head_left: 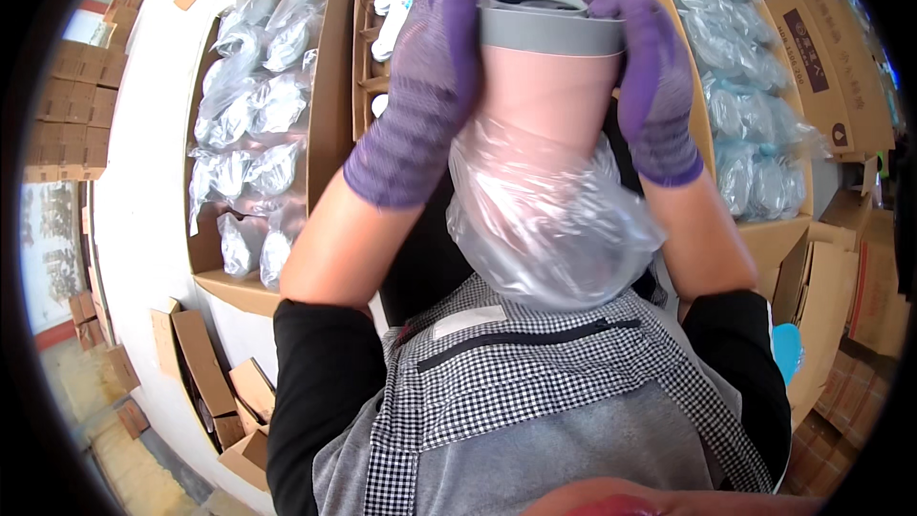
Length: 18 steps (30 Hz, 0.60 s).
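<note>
Cup (551,86) was held up before the apron (535,354), top bare, lower part inside a clear bag (549,239). The left grip (432,86), gloved, clasped one side; the right grip (657,81) grasped the other near the top. The step in hand looked like bagging or unbagging, which could not be told; the next move seemed to call for steadying it while the bag was worked

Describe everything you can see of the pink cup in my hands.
The pink cup looks smooth and plastic-like, with a wide grey collar and a dark recess in its grey top. A crinkled clear bag surrounds its lower part, leaving the base unclear. It is tilted, top away from your checked apron, held between your gloved left hand and right hand.
</note>
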Each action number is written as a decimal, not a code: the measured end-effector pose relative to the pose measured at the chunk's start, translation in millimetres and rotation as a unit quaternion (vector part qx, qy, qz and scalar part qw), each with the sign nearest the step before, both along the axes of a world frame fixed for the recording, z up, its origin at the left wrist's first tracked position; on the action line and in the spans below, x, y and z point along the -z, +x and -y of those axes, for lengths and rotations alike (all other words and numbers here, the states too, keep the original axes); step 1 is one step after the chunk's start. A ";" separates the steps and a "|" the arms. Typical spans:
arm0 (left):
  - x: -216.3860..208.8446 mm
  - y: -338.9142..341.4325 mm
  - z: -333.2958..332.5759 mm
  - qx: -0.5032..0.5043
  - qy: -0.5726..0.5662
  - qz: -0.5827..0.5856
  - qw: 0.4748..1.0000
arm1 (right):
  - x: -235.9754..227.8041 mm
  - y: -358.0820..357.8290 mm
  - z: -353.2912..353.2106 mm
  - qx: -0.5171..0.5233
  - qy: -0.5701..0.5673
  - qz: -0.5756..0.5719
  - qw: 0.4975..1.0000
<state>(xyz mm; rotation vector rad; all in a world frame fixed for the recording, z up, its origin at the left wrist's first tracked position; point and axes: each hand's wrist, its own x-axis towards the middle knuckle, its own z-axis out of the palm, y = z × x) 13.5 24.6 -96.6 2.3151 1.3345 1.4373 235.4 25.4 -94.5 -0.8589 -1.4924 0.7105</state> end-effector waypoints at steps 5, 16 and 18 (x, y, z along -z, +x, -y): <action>-76.5 39.6 83.5 0.137 -0.146 0.198 0.959 | -30.0 9.5 -18.1 -0.410 -0.142 -0.284 0.855; -143.2 52.7 37.8 -0.028 -0.057 -0.356 0.932 | 15.2 6.7 -117.2 -0.039 -0.332 -0.301 0.893; -130.0 34.5 6.6 -0.154 -0.174 -0.468 0.853 | 22.1 -11.8 -102.2 -0.014 -0.241 -0.198 0.950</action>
